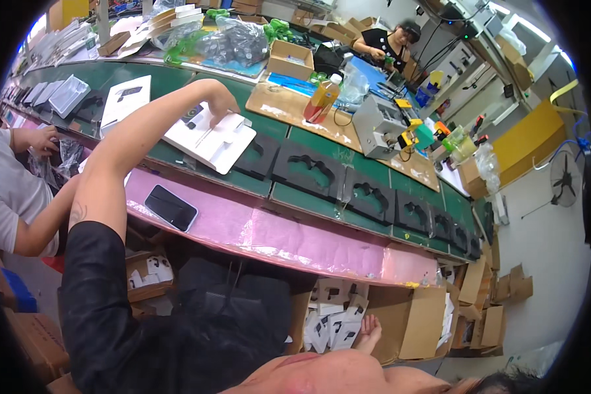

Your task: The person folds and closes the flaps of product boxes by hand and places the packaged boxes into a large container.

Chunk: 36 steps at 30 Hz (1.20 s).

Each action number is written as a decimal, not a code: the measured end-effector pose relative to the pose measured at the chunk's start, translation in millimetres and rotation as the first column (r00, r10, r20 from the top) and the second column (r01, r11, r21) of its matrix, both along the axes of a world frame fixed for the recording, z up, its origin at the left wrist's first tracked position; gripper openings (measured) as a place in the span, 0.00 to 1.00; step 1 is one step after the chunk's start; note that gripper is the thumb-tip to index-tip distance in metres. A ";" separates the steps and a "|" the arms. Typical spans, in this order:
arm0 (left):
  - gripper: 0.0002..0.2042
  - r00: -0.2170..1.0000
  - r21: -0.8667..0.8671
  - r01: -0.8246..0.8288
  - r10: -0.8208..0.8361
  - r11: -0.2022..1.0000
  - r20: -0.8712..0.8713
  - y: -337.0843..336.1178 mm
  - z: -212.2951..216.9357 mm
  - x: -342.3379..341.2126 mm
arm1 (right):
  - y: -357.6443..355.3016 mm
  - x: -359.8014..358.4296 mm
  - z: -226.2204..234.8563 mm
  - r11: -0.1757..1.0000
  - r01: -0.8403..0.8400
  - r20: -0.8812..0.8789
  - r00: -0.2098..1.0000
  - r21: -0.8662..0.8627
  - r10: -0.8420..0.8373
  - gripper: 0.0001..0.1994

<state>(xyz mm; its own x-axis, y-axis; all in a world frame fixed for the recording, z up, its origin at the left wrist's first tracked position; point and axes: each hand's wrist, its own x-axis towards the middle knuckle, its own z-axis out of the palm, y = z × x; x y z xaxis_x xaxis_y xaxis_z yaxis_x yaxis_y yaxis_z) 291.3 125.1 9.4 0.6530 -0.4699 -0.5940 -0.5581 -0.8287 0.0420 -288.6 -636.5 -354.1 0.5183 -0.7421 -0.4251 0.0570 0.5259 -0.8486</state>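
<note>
My left hand (220, 105) reaches far out over the green belt (295, 197) and grips the far edge of a white moulded tray (217, 141). A small dark part (192, 117) lies on that tray by my fingers. My right hand (368, 331) is low down, inside an open cardboard box (414, 322) of small white packets (331, 322). Its fingers are apart and touch the packets; nothing shows in its grasp. A black phone (171, 207) lies face up on the pink mat (295, 240) at the bench's near edge.
Several black foam inserts (308, 172) lie in a row along the belt to the right. An orange bottle (322, 98) and a grey machine (377, 125) stand behind it. One person in white (6, 190) handles plastic bags at left; another (387, 43) works far back.
</note>
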 end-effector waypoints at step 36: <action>0.33 0.842 -0.964 -0.192 0.473 -0.184 -0.258 -135.1 -85.4 -282.5 | 392.5 302.2 247.8 0.673 -0.538 0.423 0.525 -0.507 0.738 0.29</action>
